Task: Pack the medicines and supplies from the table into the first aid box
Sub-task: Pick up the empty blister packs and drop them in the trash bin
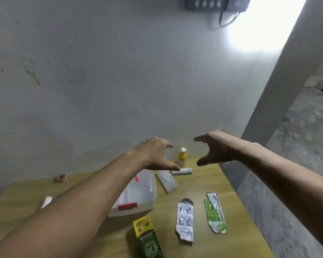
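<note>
Head view: both hands raised above the table [209, 183].
Left hand [155, 153] and right hand [214, 148] are held spread, empty (fingers loosely bent), over the shut box [138, 192].

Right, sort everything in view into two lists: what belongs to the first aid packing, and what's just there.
For the packing:
first aid box, lid closed
yellow bottle
white tube
flat white pack
silver blister strip
green blister strip
green and yellow carton
tape roll
small pink-white item, too blurred to name

Just there:
switch panel on the wall
</note>
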